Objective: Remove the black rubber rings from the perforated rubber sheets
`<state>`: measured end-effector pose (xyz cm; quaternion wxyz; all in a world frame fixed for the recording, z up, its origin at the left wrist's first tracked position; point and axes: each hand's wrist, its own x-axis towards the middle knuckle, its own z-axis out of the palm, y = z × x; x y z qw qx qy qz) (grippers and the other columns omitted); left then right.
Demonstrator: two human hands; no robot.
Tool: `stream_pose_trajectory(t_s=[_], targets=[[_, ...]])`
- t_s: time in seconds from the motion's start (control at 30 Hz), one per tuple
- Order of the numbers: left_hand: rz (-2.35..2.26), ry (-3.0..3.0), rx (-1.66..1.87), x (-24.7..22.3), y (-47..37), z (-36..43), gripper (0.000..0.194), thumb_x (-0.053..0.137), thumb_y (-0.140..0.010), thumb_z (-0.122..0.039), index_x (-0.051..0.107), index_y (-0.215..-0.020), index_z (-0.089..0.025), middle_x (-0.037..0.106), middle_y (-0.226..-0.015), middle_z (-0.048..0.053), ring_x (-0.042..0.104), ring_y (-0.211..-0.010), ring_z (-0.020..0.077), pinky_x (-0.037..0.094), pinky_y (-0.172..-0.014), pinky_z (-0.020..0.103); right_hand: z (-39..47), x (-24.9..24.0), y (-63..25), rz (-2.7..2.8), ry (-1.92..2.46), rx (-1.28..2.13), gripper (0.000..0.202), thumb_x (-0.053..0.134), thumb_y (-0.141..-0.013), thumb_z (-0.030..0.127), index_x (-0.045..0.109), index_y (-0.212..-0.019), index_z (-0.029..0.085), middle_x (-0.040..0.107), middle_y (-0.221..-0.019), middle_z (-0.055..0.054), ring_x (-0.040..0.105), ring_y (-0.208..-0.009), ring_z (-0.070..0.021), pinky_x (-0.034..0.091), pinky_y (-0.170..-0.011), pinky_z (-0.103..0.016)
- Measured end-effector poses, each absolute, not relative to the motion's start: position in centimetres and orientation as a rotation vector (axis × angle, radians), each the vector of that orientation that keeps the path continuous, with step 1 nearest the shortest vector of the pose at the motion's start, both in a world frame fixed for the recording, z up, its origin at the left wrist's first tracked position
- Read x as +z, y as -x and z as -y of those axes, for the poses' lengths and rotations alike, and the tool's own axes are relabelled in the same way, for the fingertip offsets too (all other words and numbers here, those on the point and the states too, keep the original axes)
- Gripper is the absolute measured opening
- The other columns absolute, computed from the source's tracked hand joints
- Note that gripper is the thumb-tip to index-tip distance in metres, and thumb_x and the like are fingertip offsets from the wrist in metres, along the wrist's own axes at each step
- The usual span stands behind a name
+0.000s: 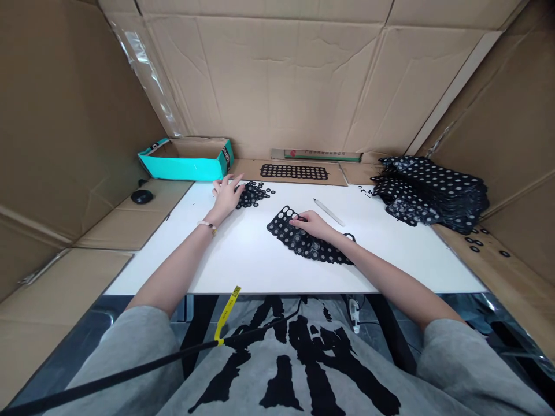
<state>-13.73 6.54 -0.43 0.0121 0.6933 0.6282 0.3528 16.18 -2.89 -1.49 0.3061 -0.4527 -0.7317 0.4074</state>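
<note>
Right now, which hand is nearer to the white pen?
Right. The right hand is close beside the pen; the left hand is farther away, at the small black rings.

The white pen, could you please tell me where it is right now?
In the head view, the white pen lies on the white tabletop, right of centre, just beyond the right hand.

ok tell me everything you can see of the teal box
The box is open-topped and long, bright teal outside with plain brown inside, apparently cardboard. Dark panels with pale lettering mark its ends. It sits upright at the back left, by the cardboard wall. The left hand is just in front of its right end.
</note>
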Motion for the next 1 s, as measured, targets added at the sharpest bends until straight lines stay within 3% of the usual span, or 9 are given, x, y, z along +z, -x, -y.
stream_pose_trajectory(t_s=[0.1,0.23,0.43,0.57,0.67,0.87,1.0], targets=[[-1.693,-2.266,1.188,1.1,12.4,-5.4,0.042,0.047,-0.091,-0.042,0.065,-0.123,-0.021,0.063,-0.123,0.012,0.051,-0.11,0.0299,0.038,-0.097,0.045,3.0,-1.4,-16.1,1.928,1.193,1.084,0.042,0.057,-0.077,0.056,0.06,-0.067,0.014,0.048,-0.058,0.002,0.04,-0.061,-0.0127,0.033,-0.064,-0.027],[-1.074,-2.409,0.793,2.6,8.8,-2.6,0.035,0.06,-0.083,-0.046,0.073,-0.1,-0.019,0.071,-0.099,0.007,0.06,-0.083,0.019,0.046,-0.077,0.03,2.9,-1.4,-16.1,1.921,1.188,1.065,0.044,0.053,-0.08,0.056,0.058,-0.065,0.015,0.047,-0.058,0.002,0.039,-0.06,-0.0128,0.032,-0.062,-0.028],[-0.918,-2.354,0.572,2.3,5.5,-0.1,0.03,0.074,-0.071,-0.041,0.075,-0.092,-0.019,0.072,-0.085,0.004,0.059,-0.075,0.0161,0.044,-0.069,0.027,2.9,-1.0,-16.2,1.947,0.992,1.115,0.038,0.058,-0.078,0.051,0.066,-0.085,0.014,0.057,-0.074,0.0,0.044,-0.069,-0.0132,0.034,-0.068,-0.027],[-0.952,-1.998,0.603,1.0,5.7,-1.2,0.034,0.076,-0.066,-0.043,0.075,-0.086,-0.015,0.072,-0.078,0.005,0.059,-0.067,0.015,0.045,-0.063,0.027,2.9,-0.9,-16.4,2.004,1.064,1.104,0.04,0.059,-0.076,0.055,0.058,-0.07,0.015,0.047,-0.063,0.002,0.038,-0.063,-0.012,0.031,-0.063,-0.027],[-1.014,-1.814,0.739,0.2,6.5,-2.7,0.034,0.078,-0.062,-0.043,0.075,-0.081,-0.015,0.072,-0.077,0.006,0.061,-0.068,0.0164,0.047,-0.064,0.029,2.5,-1.3,-16.6,2.013,1.143,1.089,0.044,0.057,-0.076,0.058,0.051,-0.062,0.016,0.042,-0.058,0.003,0.035,-0.06,-0.0111,0.03,-0.061,-0.027],[-1.424,-1.535,1.388,0.6,11.6,-6.6,0.03,0.076,-0.063,-0.036,0.072,-0.083,-0.014,0.073,-0.082,0.008,0.064,-0.075,0.0199,0.05,-0.072,0.033,2.2,-1.8,-16.5,2.041,1.197,1.068,0.044,0.06,-0.072,0.059,0.051,-0.061,0.017,0.044,-0.057,0.003,0.037,-0.059,-0.0115,0.031,-0.06,-0.027],[-1.506,-1.567,1.492,0.6,14.7,-8.0,0.024,0.076,-0.061,-0.031,0.069,-0.078,-0.016,0.072,-0.081,0.008,0.064,-0.078,0.0209,0.049,-0.077,0.034,2.5,-1.6,-16.5,2.03,1.186,1.078,0.043,0.059,-0.073,0.057,0.049,-0.061,0.017,0.044,-0.058,0.003,0.037,-0.059,-0.0113,0.031,-0.061,-0.027]])
